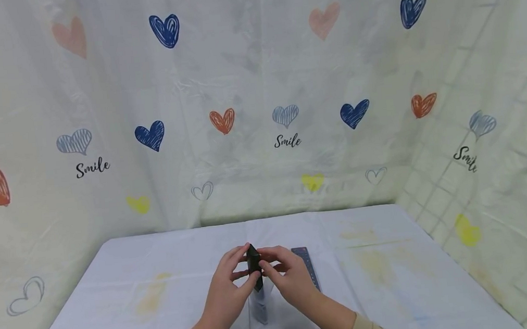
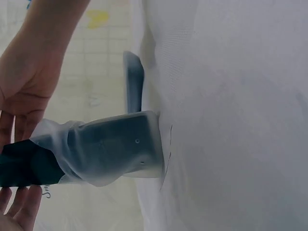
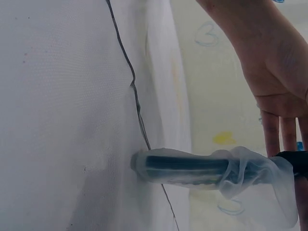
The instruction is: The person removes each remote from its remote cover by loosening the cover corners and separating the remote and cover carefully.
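Between my two hands stands a dark, flat, oblong thing (image 1: 254, 267), its lower part inside a frosted plastic bag (image 1: 259, 307). My left hand (image 1: 225, 288) pinches its left side, the index finger near the top and the thumb lower. From the right, the thumb and fingers of my right hand (image 1: 293, 279) grip it. In the left wrist view the bag (image 2: 115, 149) has two small holes near its bottom and bunches around the dark upper end (image 2: 31, 166). The right wrist view shows the bag's (image 3: 187, 166) narrow side, with a loose flap at its mouth. The exact kind is unclear.
Behind my right hand lies a dark, long slab with small light marks (image 1: 307, 265), resembling a remote control. A white cloth (image 1: 162, 293) with creases and faint yellow patches covers the table. Curtains printed with hearts (image 1: 253, 160) hang behind and at the sides.
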{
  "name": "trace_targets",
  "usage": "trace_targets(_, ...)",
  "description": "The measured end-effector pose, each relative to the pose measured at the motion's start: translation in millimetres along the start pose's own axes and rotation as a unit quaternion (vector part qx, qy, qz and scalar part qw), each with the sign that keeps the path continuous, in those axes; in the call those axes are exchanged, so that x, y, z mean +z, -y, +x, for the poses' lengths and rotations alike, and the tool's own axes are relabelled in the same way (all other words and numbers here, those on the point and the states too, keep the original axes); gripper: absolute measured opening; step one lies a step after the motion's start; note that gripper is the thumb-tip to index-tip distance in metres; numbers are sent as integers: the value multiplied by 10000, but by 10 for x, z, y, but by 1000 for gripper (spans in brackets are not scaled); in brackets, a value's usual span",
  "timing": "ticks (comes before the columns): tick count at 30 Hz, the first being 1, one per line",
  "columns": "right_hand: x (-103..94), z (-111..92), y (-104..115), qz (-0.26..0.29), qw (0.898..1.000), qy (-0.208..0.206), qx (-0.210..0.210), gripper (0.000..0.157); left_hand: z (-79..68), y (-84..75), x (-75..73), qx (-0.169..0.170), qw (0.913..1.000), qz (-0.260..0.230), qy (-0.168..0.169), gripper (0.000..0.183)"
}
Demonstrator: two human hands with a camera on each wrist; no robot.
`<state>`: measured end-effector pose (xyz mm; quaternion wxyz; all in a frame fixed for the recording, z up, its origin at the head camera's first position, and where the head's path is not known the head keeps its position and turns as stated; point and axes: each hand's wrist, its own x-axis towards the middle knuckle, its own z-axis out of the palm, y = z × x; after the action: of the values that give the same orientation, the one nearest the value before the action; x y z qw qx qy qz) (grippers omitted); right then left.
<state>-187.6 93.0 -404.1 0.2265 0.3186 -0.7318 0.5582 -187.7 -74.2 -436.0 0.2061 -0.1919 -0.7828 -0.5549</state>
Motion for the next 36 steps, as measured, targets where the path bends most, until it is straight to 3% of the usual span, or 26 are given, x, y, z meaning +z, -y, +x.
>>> trace_targets(7,-20,21,27,74,9994,326,-120,27,-2,-26,-17,-444,9987,145,-195,56)
trace_targets(16,-116,191,13,112,9974,608,375,17,7,-43,-68,-598,9982,42,-101,55)
trace_targets(21,-145,284,-53,212,9849,1146,1281,25,1,-18,-137,-875,9960,-133,92,56)
trace_targets(25,-117,294,-237,628,9702,1535,1766,34,-3,-8,-187,-827,9961,-279,88,55)
trace_targets(30,-59,272,-467,902,9598,1785,1972,39,-11,-5,-241,-754,9968,-260,24,51)
trace_targets(36,-17,266,-477,781,9645,1658,1903,36,5,3,-312,-895,9958,123,-117,47)
